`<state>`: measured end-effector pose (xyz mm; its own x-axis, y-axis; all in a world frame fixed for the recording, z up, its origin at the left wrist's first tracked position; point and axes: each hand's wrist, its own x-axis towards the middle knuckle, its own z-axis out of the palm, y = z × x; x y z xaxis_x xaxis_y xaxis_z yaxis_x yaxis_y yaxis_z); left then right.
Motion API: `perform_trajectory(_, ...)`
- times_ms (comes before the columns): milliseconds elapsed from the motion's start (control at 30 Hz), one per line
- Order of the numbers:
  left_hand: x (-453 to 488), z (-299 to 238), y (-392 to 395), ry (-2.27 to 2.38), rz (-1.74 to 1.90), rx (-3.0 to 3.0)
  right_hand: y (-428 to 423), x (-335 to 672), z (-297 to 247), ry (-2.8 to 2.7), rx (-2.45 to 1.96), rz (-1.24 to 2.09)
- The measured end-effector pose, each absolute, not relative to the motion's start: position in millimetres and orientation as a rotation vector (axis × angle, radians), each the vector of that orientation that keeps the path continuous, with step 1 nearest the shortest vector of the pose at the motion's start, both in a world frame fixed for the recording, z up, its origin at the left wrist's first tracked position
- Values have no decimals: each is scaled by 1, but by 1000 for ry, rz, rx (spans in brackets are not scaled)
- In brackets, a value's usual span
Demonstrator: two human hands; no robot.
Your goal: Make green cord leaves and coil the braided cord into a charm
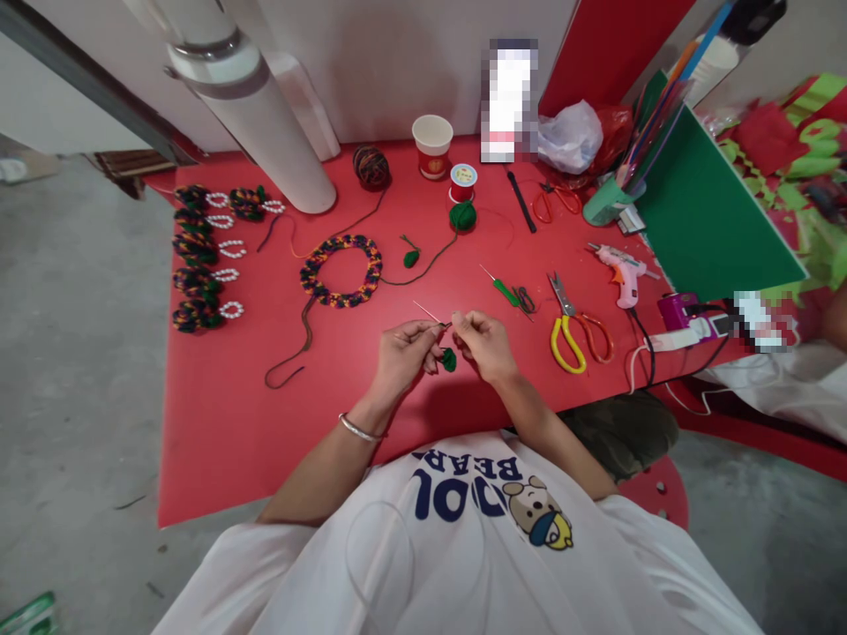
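Observation:
My left hand [405, 354] is closed in a pinch on a thin needle [424, 310], whose point sticks out up and to the left. My right hand [488, 342] pinches close beside it, at what looks like a dark strand of yarn near the needle's other end. Below the fingertips hangs a small green yarn piece [450, 359]. A similar green piece [411, 258] lies on the red table [218, 423] beyond my hands. Left of it is a multicoloured crocheted ring [309, 277] with a long yarn tail.
Several yarn bundles [195, 280] with bead loops line the left. A green yarn ball [462, 215], thread spool [463, 181], paper cup [432, 145] and dark yarn ball [371, 168] stand behind. Rightward lie a crochet hook [504, 291], pliers [567, 322] and glue gun [625, 273].

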<state>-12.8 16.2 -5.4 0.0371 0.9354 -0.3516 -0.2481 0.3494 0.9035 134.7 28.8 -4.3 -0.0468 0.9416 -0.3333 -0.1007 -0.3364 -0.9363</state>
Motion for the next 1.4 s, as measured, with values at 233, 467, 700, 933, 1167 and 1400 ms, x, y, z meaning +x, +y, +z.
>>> perform_trajectory(233,-12,-1,16,1135,1070,725,16,134,2,-1009,-1309,1848)
perform_trajectory(467,-13,6,14,1100,1059,703,30,121,-2,-636,-1099,2009)
perform_trajectory(700,-15,8,15,1160,1001,693,36,124,-18,-548,-1133,1875)
perform_trajectory(933,-11,8,13,1206,986,763,40,123,-12,-520,-1143,1854)
perform_trajectory(1167,-11,10,10,1265,981,832,40,119,-8,-547,-1225,1786)
perform_trajectory(1400,-7,11,6,1347,1022,966,41,117,-10,-592,-1216,1776)
